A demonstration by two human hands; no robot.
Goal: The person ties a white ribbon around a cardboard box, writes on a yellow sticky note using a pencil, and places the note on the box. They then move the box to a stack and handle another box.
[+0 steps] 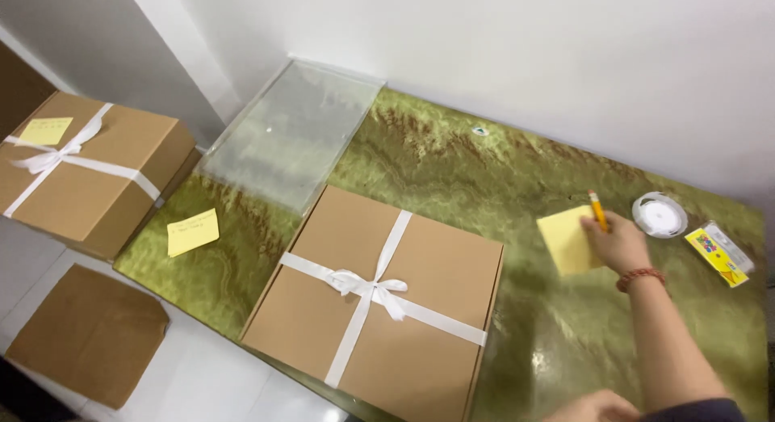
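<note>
right now your right hand (620, 243) is stretched out across the green marbled tabletop (452, 163), fingers curled shut around an orange pencil (597, 209) that stands nearly upright, its tip down on a square pad of pale yellow sticky notes (567, 240). your hand rests on the right edge of that pad, and a red beaded bracelet (640, 277) sits on your wrist. only a sliver of your left hand (593, 407) shows at the bottom edge of the view, so you cannot tell whether it is open or holding anything.

just beyond the pad, to its right, lies a round white roll of tape (659, 214), and beside that a small clear packet with a yellow card (718, 256). left of the pad, near the table's front edge, sits a flat brown cardboard box tied with a white ribbon bow (379, 297). behind it a clear plastic sheet (295, 131) leans toward the wall, and a loose yellow note with writing (192, 231) lies on the table's left corner. off the table to the left stands a second ribboned cardboard box with a yellow note on top (85, 167), and a flat piece of brown cardboard (89, 333) lies on the floor.
</note>
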